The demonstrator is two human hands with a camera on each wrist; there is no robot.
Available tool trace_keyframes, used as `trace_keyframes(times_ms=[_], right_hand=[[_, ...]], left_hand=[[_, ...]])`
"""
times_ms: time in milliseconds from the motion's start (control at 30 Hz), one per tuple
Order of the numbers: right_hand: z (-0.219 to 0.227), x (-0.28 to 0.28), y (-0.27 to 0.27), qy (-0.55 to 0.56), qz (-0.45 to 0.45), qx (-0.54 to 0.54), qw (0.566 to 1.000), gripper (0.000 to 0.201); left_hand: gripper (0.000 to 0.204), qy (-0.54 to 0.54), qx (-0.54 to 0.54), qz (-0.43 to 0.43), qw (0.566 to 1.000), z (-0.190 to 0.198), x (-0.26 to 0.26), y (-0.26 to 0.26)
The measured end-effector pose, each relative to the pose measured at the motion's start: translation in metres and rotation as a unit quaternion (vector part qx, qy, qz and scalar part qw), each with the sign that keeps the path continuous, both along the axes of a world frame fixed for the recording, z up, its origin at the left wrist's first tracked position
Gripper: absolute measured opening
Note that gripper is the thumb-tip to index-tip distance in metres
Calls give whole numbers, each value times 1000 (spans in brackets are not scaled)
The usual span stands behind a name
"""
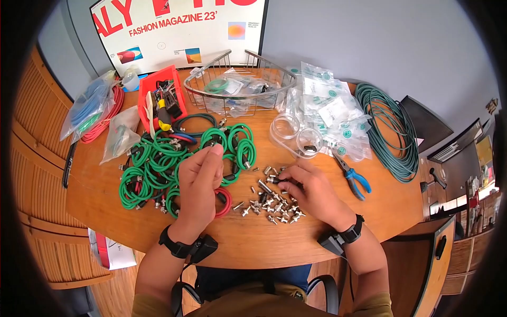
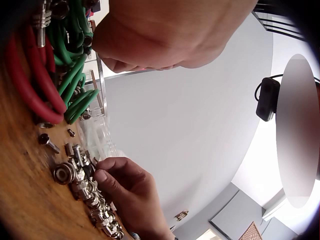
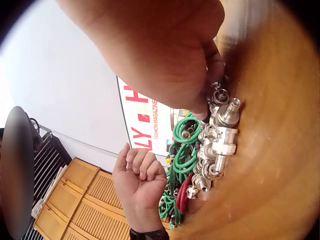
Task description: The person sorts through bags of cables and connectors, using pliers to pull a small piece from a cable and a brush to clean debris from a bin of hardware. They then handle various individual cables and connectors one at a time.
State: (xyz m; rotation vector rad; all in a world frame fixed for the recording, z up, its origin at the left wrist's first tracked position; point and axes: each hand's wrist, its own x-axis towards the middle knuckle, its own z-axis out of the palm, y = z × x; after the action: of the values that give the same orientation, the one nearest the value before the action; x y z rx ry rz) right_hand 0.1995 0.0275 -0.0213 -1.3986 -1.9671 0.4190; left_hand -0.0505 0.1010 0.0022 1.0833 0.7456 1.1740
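Observation:
My right hand [image 1: 312, 191] is low over a pile of silver BNC connectors [image 1: 277, 206], its thumb and forefinger pinching a small black connector piece [image 1: 274, 180]. In the right wrist view that hand's back covers much of the piece. My left hand [image 1: 199, 185] is raised over the right edge of the coiled green cables [image 1: 150, 174], fingers curled toward the palm. Nothing shows in the palm of the left hand [image 3: 140, 185] in the right wrist view. A red cable loop [image 1: 224, 203] lies beside it. Larger in the left wrist view are the loose connectors [image 2: 92, 195].
Behind are a red tool bin [image 1: 182, 100], a wire basket [image 1: 248, 96] with bags, and clear plastic bags [image 1: 335, 108]. Blue-handled pliers [image 1: 355, 179] and a dark green cable coil [image 1: 388, 142] lie to the right. Bagged blue cable [image 1: 95, 100] sits far left.

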Motion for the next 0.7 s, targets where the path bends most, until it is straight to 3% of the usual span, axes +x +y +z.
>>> trace_keyframes(times_ms=[100,167,300,533,633,700], right_hand=[[7,0,-3,63,-30,0,998,13],[13,3,-2,91,-137,94,982,13],[15,18,6,97,-232,131,959,12],[13,25,11,69,-250,152,954,10],[15,27,6,40,-194,172,965,14],[14,25,0,-20,-119,71,990,17]], left_hand=[[38,-2,3,-3,1000,0,-1,-1],[38,-5,4,-4,1000,0,-1,0],[38,-2,9,-3,1000,-1,-2,-1],[39,-4,13,-6,1000,-1,0,-3],[39,-2,19,-5,1000,1,0,-3],[39,1,18,-2,1000,0,1,-3]])
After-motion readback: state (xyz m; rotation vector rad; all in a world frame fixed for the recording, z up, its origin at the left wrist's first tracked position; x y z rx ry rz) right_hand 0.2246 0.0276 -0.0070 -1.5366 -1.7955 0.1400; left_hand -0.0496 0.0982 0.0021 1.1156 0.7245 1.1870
